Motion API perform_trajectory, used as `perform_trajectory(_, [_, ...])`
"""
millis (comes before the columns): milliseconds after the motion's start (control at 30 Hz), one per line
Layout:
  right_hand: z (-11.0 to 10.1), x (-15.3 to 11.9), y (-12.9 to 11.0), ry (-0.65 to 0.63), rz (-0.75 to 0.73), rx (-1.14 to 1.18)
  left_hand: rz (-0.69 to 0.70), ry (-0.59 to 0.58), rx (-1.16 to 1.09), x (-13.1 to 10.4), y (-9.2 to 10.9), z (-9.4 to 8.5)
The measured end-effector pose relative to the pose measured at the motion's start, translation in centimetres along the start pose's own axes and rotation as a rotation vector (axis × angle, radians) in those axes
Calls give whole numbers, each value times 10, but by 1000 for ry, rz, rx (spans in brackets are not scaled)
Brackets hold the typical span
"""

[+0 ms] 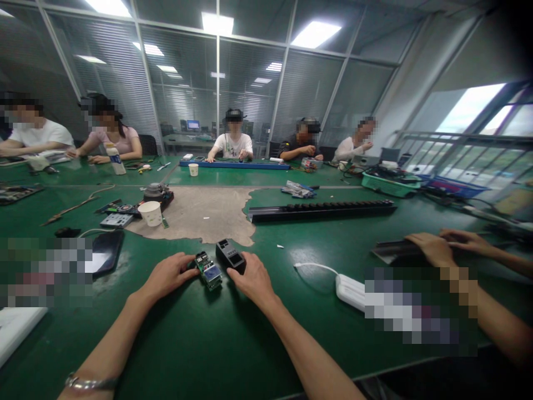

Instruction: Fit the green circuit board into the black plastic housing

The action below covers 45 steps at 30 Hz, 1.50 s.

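Just above the green table, a small circuit board (209,272) with a little bluish screen lies against the fingertips of my left hand (170,272), which is closed on its left side. My right hand (255,279) grips a black plastic housing (229,255) with rectangular cut-outs in its face, thumb at the near end. The board and the housing are tilted side by side with a narrow gap between them. Part of the fingers behind each piece is hidden.
A bare brown patch (200,214) marks the green table (162,344). Beyond stand a paper cup (150,213) and loose electronic parts (117,219). A long black rail (320,211) lies right of the patch. A white power strip (350,291) and a co-worker's hands (433,248) are at right.
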State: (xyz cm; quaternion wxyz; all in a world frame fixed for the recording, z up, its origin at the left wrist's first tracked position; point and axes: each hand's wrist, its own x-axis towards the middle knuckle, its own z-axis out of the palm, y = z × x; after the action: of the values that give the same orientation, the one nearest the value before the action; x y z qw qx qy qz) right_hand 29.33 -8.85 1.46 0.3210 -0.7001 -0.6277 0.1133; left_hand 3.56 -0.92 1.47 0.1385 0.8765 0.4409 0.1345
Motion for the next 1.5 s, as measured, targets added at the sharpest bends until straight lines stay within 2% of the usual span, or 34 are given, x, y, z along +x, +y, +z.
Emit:
perform_trajectory(400, [-5, 0, 1, -46, -15, -9, -8, -1, 2, 1, -1, 2])
perform_trajectory(567, [-5, 1, -1, 21, -46, 54, -10, -1, 1, 0, -1, 2])
perform_trajectory(700, [-8, -1, -14, 111, -136, 208, -7, 2, 11, 0, -1, 2])
perform_trajectory(833, [-10, -12, -34, 112, -233, 349, -1, 5, 15, -1, 2, 1])
perform_trajectory(1033, [-3, -24, -50, 147, -285, 286, -5, 8, 19, -2, 5, -2])
perform_trajectory(1500, [13, -26, -48, 132, -285, 204, -4, 18, 11, -1, 1, 0])
